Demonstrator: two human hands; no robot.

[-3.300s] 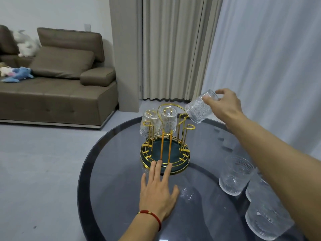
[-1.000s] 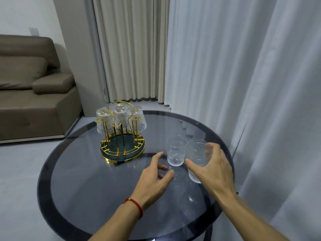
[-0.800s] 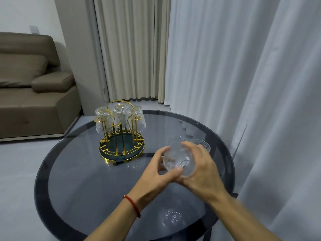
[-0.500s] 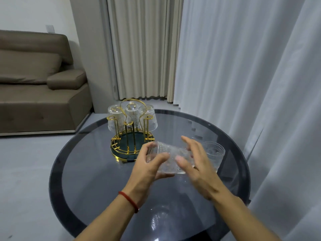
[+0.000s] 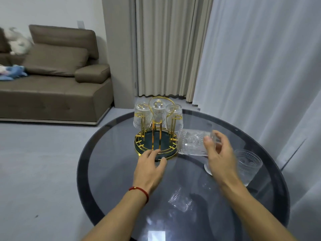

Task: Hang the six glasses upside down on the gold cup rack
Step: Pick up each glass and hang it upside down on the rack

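The gold cup rack [image 5: 156, 148] with a dark green base stands at the far middle of the round glass table [image 5: 107, 171]. Three ribbed glasses [image 5: 141, 117] hang upside down on its far pegs. My right hand [image 5: 220, 157] grips a patterned glass [image 5: 191, 142] lying sideways in the air, just right of the rack, mouth toward the rack. My left hand [image 5: 149, 169] is open, fingertips at the rack's near rim. One upright glass [image 5: 248, 166] stands on the table right of my right hand; another glass's rim [image 5: 207, 168] shows under that hand.
White sheer curtains [image 5: 260, 66] hang close behind the table on the right. A brown sofa [image 5: 52, 80] with soft toys stands at the left across grey floor. The table's near half reflects my arms and the glass.
Both hands held the glass half a second ago; now my left hand has let go and reached the rack's rim. My right hand carried the glass up and toward the rack.
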